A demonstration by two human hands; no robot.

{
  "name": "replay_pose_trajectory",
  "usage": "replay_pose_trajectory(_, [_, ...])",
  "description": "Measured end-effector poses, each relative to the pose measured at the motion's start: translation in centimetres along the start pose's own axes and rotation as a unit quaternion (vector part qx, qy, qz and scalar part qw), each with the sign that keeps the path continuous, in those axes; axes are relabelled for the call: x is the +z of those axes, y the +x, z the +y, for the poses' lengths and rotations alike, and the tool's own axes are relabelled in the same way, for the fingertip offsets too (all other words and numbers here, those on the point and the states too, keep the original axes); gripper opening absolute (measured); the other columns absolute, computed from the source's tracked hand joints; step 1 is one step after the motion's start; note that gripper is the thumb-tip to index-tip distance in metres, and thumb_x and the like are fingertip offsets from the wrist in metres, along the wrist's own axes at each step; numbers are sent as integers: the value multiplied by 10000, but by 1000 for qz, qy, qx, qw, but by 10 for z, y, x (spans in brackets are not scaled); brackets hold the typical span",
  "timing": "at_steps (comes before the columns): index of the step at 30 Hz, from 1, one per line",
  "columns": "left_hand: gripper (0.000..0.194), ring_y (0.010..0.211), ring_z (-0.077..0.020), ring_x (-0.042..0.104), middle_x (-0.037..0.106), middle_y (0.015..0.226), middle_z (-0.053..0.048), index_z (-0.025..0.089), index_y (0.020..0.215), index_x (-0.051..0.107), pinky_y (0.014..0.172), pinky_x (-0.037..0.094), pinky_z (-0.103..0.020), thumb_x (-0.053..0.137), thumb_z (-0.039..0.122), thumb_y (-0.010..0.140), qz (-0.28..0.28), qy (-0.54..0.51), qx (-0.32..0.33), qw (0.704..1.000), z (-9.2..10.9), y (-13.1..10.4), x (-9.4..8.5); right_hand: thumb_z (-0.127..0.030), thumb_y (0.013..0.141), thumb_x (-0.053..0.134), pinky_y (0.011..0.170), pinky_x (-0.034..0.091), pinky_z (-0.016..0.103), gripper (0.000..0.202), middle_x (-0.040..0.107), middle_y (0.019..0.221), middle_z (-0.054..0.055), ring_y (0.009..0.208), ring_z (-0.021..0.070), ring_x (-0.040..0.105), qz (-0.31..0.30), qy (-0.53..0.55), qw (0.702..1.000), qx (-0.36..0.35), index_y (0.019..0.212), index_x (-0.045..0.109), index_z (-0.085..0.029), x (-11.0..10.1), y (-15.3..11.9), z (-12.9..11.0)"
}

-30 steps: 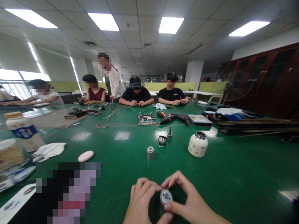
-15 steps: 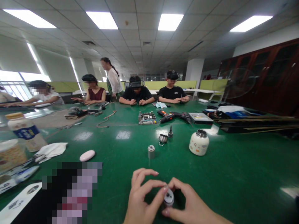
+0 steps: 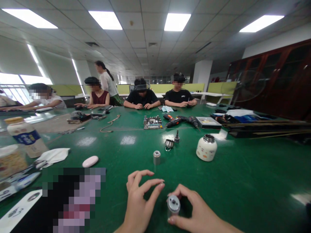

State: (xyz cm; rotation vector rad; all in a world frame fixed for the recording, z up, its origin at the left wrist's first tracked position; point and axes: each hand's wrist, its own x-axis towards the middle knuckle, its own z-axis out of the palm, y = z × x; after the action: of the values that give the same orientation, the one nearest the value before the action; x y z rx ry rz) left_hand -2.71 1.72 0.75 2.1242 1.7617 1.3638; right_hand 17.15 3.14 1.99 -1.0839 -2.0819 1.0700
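Note:
My right hand (image 3: 194, 208) is wrapped round a small electric motor (image 3: 173, 207), a silver cylinder standing on the green table with a dark centre and holes in its top face. My left hand (image 3: 143, 197) is apart from the motor, to its left. Its thumb and index finger are pinched around something tiny that I cannot make out; the other fingers are stretched out. A second, similar motor (image 3: 156, 158) stands upright beyond my hands. Past it lie a steel cup-like lid with a ring (image 3: 169, 144) and a dark metal bit-like part (image 3: 177, 137).
A cream flask (image 3: 206, 148) stands on the right. Farther off are a circuit board (image 3: 153, 122), power drills (image 3: 181, 121) and a grey box (image 3: 208, 123). On the left are a pink oval case (image 3: 90, 161), a bottle (image 3: 26, 137) and a tissue (image 3: 54, 156). Several people sit across the table.
My left hand has drawn away from the motor's top towards the left, its thumb and index finger still pinched. My right hand stays on the motor. A standing person behind has shifted left.

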Motion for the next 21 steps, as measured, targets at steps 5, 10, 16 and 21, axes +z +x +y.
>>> replay_pose_trajectory(5, [105,1078,-301,460,631,1081,-63,346,891,784,919,436,-482,719,284,836,-36,-67,68,995,9,-9,0,-263,669,800,718,428,276,283,642,839,-1,806,201,591,11,-16,1000,-4,848,596,-180,0,0,0])
replay_pose_trajectory(10, [115,1049,-293,475,639,1029,-62,334,896,777,907,444,-472,724,255,831,-32,-80,91,992,12,-9,-2,-245,679,794,730,439,275,268,650,851,-5,818,198,604,9,-11,1000,-12,863,606,-190,0,0,-1])
replay_pose_trajectory(16, [163,1083,-293,481,646,1073,-57,328,914,765,943,424,-485,685,208,839,-59,-77,96,991,16,-9,-2,-236,697,763,753,473,303,230,664,860,14,827,213,619,6,-5,1000,-14,868,616,-192,1,-2,-4])
replay_pose_trajectory(21, [571,1105,-322,514,632,1200,-105,267,1242,632,938,456,-500,808,392,713,-105,-65,66,990,16,-11,-3,-165,737,647,968,457,379,480,648,1138,86,1067,253,609,18,46,992,-114,1206,551,-208,-8,-8,0])
